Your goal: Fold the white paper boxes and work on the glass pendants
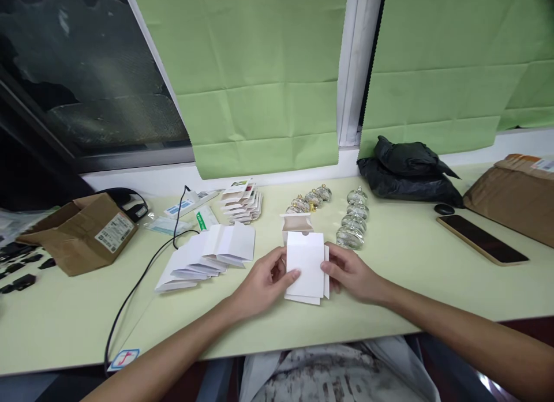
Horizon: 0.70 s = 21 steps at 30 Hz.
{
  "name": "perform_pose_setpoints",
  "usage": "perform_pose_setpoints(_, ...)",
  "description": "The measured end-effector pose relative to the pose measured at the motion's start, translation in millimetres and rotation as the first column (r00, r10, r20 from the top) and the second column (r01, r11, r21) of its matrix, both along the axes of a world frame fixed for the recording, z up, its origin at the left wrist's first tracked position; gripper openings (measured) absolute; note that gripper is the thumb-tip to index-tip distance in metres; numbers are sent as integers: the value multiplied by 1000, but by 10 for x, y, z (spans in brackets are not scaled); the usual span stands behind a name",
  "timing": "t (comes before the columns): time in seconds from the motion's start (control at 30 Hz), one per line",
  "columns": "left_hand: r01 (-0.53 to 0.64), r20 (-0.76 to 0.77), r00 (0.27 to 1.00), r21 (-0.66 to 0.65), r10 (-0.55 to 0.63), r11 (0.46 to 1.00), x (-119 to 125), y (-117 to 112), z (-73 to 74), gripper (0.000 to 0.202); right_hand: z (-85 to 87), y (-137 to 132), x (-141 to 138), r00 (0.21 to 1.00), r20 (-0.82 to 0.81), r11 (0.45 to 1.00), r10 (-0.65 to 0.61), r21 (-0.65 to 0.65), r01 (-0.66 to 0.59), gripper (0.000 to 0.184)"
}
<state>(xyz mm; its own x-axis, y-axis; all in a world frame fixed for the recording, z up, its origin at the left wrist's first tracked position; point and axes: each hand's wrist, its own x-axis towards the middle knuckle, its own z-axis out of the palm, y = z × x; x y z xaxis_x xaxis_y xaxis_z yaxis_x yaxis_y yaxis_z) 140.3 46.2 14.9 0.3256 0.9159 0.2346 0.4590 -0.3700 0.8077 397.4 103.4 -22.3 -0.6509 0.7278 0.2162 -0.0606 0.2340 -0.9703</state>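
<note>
Here, flat white carton [305, 263], brown flap open, left hand [264, 284], right hand [352, 275], fingers [332, 268] pinching its sides

Left hand [264, 284], right hand [352, 275] bare; forearms [182, 344] bare; mottled grey-white garment [329, 373].

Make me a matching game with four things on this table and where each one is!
Things:
1. white carton
2. phone
3. black bag
4. open cardboard box

Places:
A. far left of the table
B. at the back, under the green blind
C. held between the left hand and the right hand
D. lying flat on the right, dark screen up

Pairs: 1-C, 2-D, 3-B, 4-A.
</note>
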Motion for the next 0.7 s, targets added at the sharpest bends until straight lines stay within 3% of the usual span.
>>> perform_pose_setpoints(0.1, 8, 18, 1000, -2, -8, 1000, 9, 13, -37, 47, 11, 12, 13, 1000, 12, 998, 24, -55, -24, 32)
perform_pose_setpoints(0.33, 28, -85, 996, 165, -14, 986, -43, 70, -105, 38, 71, 57, 42, 986, 76, 968, -151, 213, 132, 33)
perform_pose_setpoints(0.53, 54, -127, 991, 120, -39, 991, -80, 88, -111, 35, 18, 84, 35, 982, 133, 983, -131, 147, 111, 39)
perform_pose_setpoints(0.7, 24, -149, 989, 91, -10, 996, -83, 102, -118, 37, 73, 107, 52, 977, 191, 986, -96, 154, 66, 39)
